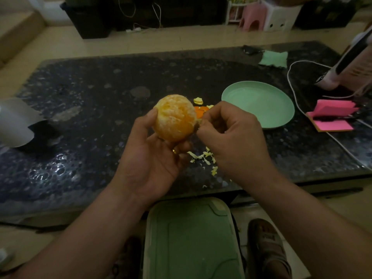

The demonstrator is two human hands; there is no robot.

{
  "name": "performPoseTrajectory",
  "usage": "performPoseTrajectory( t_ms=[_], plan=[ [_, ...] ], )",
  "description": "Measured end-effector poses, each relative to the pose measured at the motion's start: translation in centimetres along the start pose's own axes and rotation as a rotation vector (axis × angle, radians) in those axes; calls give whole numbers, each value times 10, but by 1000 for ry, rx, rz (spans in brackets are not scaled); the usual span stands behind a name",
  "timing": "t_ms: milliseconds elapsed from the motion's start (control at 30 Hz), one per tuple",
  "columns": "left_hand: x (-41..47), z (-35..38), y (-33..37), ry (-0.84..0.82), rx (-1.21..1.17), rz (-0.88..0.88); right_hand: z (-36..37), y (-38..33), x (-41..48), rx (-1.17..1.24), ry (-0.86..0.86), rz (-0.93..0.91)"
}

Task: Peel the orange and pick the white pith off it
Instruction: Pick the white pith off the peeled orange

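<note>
Hovering above the near part of the dark table point(90, 97), with bare tabletop stretching left and far, the orange point(175, 117) sits in the left hand point(153, 158), gripped by thumb and curled fingers. Fully peeled, it shows pale pith patches over glossy flesh. The right hand point(231, 135), fingers curled, pinches at its right side. Pith scraps point(203, 157) lie beneath; peel pieces point(201, 112) and a green plate point(259, 105) crowd the right.

Head-worn wide view — forward and down, near the table point(80, 117).
</note>
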State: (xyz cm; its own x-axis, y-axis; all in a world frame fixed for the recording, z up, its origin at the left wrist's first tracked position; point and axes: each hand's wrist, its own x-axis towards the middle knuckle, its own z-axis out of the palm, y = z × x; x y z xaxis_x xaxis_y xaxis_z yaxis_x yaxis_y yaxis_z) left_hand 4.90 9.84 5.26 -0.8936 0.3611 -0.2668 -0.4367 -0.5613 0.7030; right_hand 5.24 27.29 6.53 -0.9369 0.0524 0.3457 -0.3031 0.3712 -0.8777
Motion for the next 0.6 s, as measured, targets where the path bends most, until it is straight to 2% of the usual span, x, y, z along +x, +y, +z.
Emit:
performPoseTrajectory(
  t_ms=[400, 467, 600],
  plan=[
    [3, -5, 3, 46, -49, 7, -6, 4, 6, -57, -40, 82],
    [5, -8, 5, 63, -53, 15, -8, 13, 11, -145, -63, 134],
    [8, -13, 10, 116, -66, 48, -9, 48, 25, -500, -186, 209]
  ],
)
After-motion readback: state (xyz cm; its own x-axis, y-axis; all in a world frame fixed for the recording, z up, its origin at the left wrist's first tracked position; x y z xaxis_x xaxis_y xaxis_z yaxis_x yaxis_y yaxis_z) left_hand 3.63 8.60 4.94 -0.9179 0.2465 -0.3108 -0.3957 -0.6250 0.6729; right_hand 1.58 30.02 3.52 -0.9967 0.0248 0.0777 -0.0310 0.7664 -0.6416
